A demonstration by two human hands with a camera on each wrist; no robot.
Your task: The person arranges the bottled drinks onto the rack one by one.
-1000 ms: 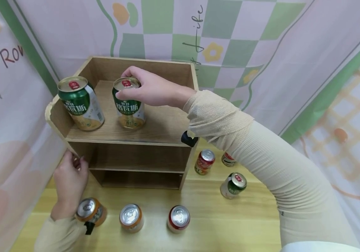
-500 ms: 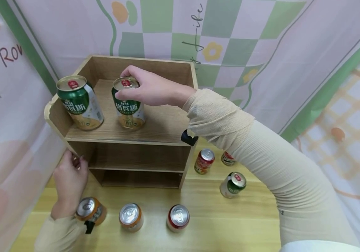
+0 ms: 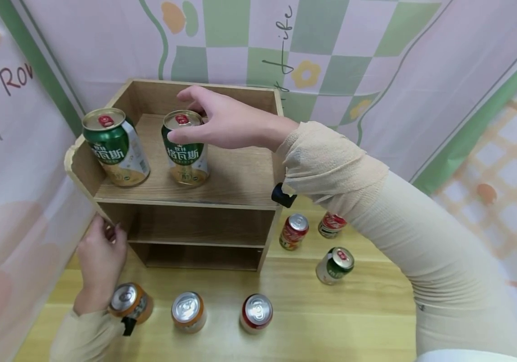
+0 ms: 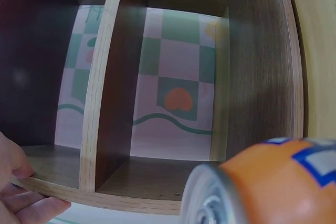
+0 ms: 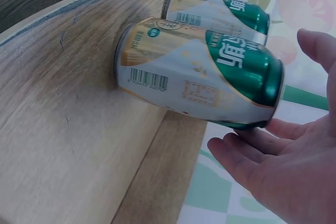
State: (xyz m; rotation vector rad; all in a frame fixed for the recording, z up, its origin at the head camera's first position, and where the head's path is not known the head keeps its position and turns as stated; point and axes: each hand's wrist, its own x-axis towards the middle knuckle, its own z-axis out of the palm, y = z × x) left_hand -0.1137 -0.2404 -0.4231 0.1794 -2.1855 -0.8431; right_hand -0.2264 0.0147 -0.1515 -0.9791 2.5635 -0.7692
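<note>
A green, white and gold drink can [image 3: 186, 156] stands upright on the top board of a small wooden shelf [image 3: 186, 203]. My right hand [image 3: 229, 120] is beside that can's top, thumb and fingers spread apart. In the right wrist view the right hand [image 5: 294, 166] has its fingers loosely extended by the can's upper end, some close to or touching it. A matching can [image 3: 115, 148] stands to the left on the same board. My left hand [image 3: 102, 254] grips the shelf's left side panel, thumb inside and fingers outside in the left wrist view.
On the table [image 3: 313, 311] stand an orange can [image 3: 141, 304] by the left wrist, another orange can [image 3: 189, 314] and a red-rimmed can [image 3: 256, 314] in front. Right of the shelf are two red cans [image 3: 292, 234] and a green-white can [image 3: 334, 266]. A printed curtain [image 3: 227, 30] hangs behind.
My right hand has loosened from the middle can, its fingers spreading and the wrist shifting slightly right. The can stays in place on the board. The left hand has not moved.
</note>
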